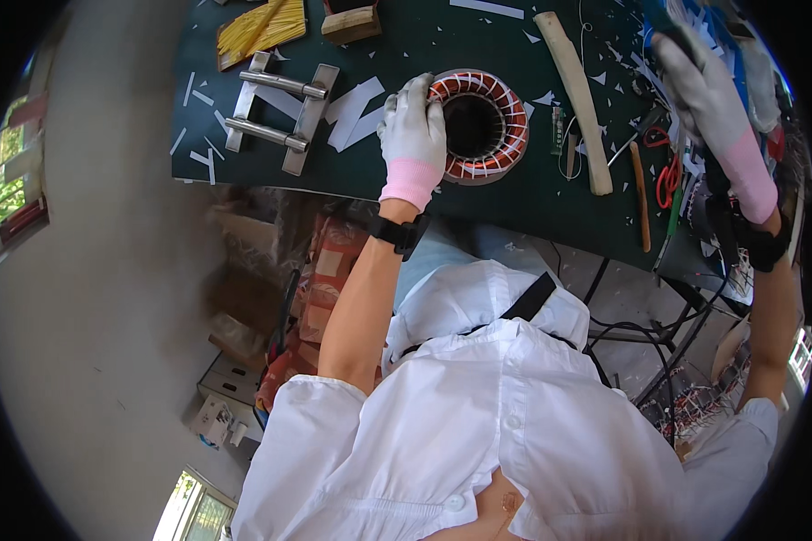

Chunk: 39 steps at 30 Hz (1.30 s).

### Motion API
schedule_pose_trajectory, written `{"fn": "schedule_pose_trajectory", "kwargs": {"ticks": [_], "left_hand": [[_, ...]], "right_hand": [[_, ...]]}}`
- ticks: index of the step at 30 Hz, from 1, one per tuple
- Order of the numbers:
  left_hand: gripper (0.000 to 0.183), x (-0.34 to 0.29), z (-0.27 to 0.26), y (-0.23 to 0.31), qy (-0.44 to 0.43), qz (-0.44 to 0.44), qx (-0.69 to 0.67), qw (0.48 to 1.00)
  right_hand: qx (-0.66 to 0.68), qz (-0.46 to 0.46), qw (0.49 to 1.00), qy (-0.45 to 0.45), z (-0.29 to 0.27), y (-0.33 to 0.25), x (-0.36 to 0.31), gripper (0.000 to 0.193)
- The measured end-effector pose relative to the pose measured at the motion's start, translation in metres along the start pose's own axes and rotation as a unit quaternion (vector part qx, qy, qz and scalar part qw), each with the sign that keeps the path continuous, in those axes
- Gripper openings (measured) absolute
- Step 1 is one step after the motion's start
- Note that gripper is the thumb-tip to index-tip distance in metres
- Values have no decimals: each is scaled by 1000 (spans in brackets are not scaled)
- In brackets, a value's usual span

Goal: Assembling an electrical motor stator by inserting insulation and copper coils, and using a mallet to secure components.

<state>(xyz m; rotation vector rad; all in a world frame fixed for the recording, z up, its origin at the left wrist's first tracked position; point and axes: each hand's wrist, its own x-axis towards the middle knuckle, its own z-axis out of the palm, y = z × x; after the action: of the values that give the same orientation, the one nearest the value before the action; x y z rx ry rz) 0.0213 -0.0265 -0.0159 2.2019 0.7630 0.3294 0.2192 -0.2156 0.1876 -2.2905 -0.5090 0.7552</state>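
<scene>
A ring-shaped motor stator (520, 126) with orange-red windings and white lacing lies on the dark green table, its round bore facing up. My left hand (412, 126), in a white glove with a pink cuff, grips its left rim. Fingers point away from me and the thumb side is against the windings. Far to the right, my right hand (699, 86), gloved alike, reaches over the cluttered table edge. Its fingers are closed at a dark object (660, 18) whose kind I cannot make out.
Left of the stator stand a metal frame with two rods (271, 135) and white paper strips (356, 117). Yellow strips (262, 32) lie at the back left. A wooden stick (576, 99), red-handled scissors (668, 180) and a thin brown stick (641, 194) lie to the right.
</scene>
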Motion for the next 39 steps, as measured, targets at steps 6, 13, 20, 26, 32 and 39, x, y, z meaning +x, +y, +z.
{"fn": "schedule_pose_trajectory", "kwargs": {"ticks": [6, 13, 20, 26, 32, 39], "left_hand": [[32, 0, -7, 1, -44, 27, 28, 998], [31, 15, -8, -5, -81, 59, 10, 995], [40, 6, -1, -8, 1, 88, -21, 996], [48, -13, 8, 3, 54, 27, -116, 991], [47, -7, -2, -10, 23, 52, -62, 996], [45, 3, -8, -6, -37, 68, -45, 996]], "right_hand": [[-204, -27, 960, -191, 58, 42, -63, 30], [65, 4, 995, 80, 51, 18, -41, 28], [-129, -234, 962, -60, 20, 48, -21, 26], [-271, -84, 957, -65, 77, 63, -78, 35], [-82, -88, 990, -71, 9, 7, -13, 27], [-244, -40, 946, -209, 87, 75, -84, 33]]}}
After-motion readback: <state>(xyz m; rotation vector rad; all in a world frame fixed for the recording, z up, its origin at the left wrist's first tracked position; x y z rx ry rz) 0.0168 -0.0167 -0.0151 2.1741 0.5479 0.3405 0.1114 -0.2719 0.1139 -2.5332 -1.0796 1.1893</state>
